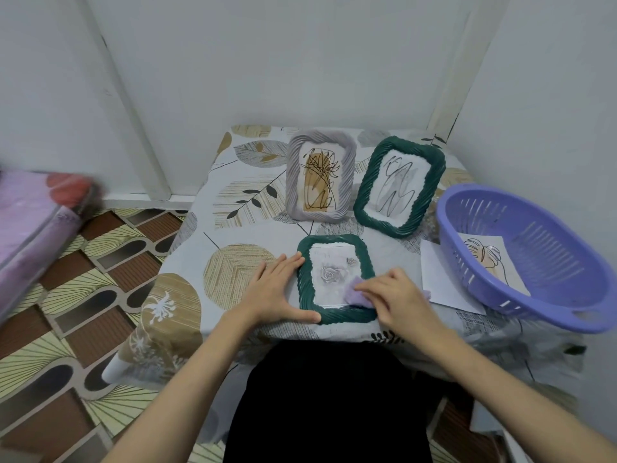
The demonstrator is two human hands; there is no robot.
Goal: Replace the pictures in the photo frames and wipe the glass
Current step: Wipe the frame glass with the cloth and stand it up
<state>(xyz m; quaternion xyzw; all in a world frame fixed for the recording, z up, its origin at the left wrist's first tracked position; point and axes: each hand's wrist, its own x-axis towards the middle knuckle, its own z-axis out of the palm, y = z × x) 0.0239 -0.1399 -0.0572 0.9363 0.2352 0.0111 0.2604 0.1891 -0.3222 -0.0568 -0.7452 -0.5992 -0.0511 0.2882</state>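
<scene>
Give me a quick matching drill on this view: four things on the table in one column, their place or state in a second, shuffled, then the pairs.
Things
1. grey frame
2. flat green frame
3. purple cloth
4. loose picture

Place or state
A. lying inside the purple basket
B. under the right hand, on the glass
C. standing at the back, left of the standing green frame
D. lying face up at the near table edge, steadied by the left hand

Pairs: 1-C, 2-D, 3-B, 4-A
</scene>
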